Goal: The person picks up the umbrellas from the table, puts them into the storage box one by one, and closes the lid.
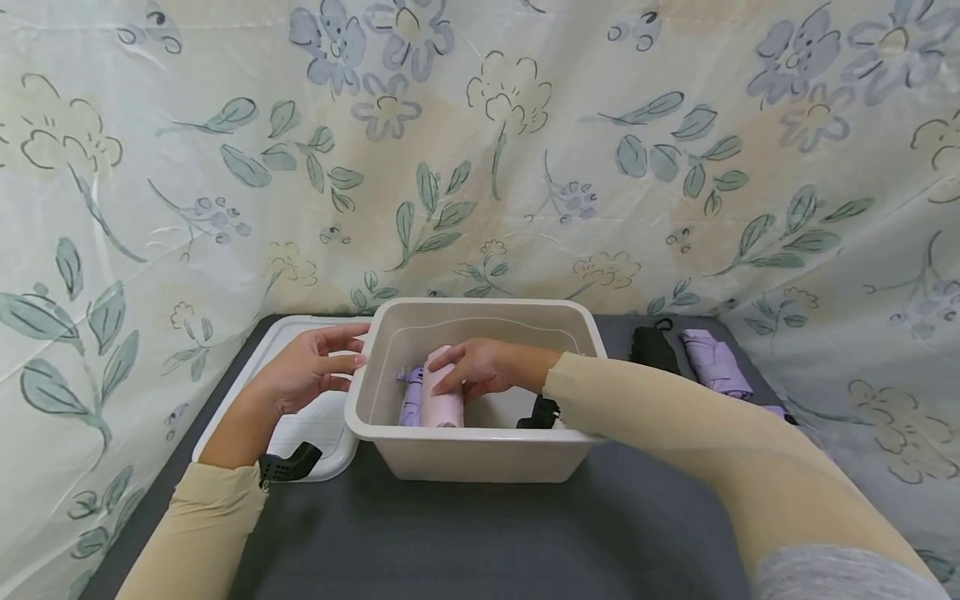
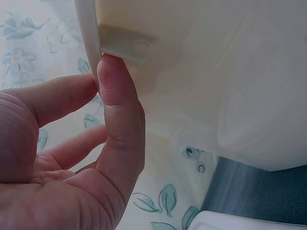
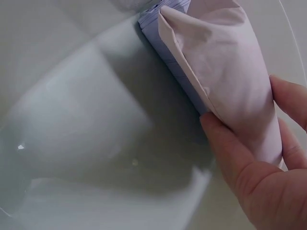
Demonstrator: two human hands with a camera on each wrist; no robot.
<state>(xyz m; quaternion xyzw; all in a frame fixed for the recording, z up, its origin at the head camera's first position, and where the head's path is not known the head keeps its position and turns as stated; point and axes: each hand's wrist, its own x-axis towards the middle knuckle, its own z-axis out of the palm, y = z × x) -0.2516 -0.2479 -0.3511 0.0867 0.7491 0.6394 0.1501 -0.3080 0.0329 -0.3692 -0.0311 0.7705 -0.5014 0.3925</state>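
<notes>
A beige plastic tub [image 1: 480,456] stands on the dark table. My left hand [image 1: 311,367] pinches its left rim; in the left wrist view the thumb and fingers [image 2: 120,110] meet at the rim's edge. Inside the tub, my right hand [image 1: 483,367] grips a pale pink fabric roll [image 1: 442,400], thumb on one side and fingers on the other. Close up in the right wrist view, the pink roll [image 3: 230,62] has a loose folded flap. Against it, toward the tub's left wall, lies a purple fabric roll [image 1: 412,396].
A white lid [image 1: 322,425] lies left of the tub, partly beneath its rim. To the right rest a black rolled bundle with a loop [image 1: 654,348] and a lilac folded roll [image 1: 716,362]; another purple item [image 1: 776,411] is partly hidden by my right arm. Floral cloth [image 1: 480,167] hangs behind.
</notes>
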